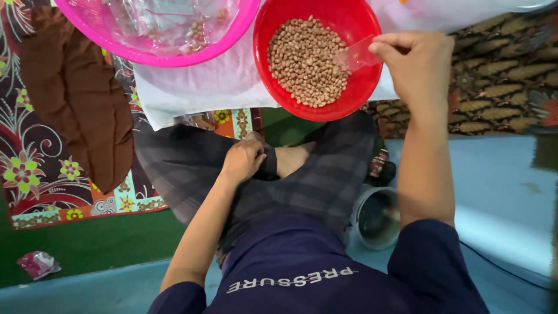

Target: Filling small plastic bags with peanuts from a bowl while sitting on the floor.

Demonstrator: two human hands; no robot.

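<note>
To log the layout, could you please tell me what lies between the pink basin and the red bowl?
In the head view, only a strip of white cloth shows between the pink basin and the red bowl.

Floor (511,174) w/ mat (40,174), bowls (349,23)

Glossy plastic, soft cloth, matt peanuts

The red bowl (354,93) and pink basin (116,43) look like smooth, glossy plastic; the scoop (356,55) is clear plastic; the peanuts (302,61) are matt-skinned; the floral mat (40,174) and white cloth (203,87) are woven fabric.
</note>
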